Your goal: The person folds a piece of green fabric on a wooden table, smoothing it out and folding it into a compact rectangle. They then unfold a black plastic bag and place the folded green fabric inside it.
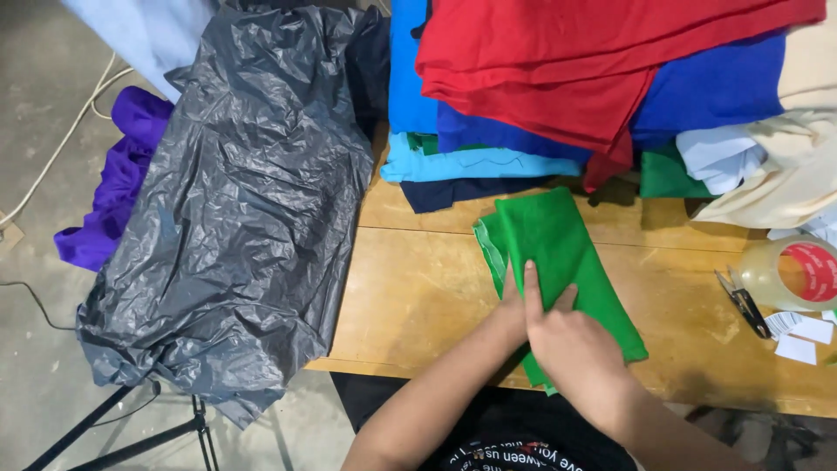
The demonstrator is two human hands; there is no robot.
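Nearest to you, your right hand (575, 344) lies flat on the folded green cloth (558, 262), fingers stretched out and pressing down, so this grip is spread wide and closes on nothing. Your left hand (510, 314) is tucked against it at the cloth's left side; most of it is hidden behind the right hand, so you cannot tell for sure whether its fingers pinch the cloth's edge or only rest on it.

The green cloth sits near the front edge of the tabletop (418, 296), roughly at its middle, lying at a slant with its far end pointing toward the stack of folded cloths (567, 87) along the back edge. It looks light, thin and limp: it will sag and unfold if you lift it by one corner. It should slide easily on the smooth wood, so keep a palm on it while you crease. Take hold along a folded edge, or with a hand at each end, to keep the layers together.

A crumpled grey plastic bag (235, 209) drapes over the left edge of the tabletop. Toward the right edge lie small scissors (743, 303), a roll of tape (798, 272) and some white labels (802, 336), well apart from the cloth.
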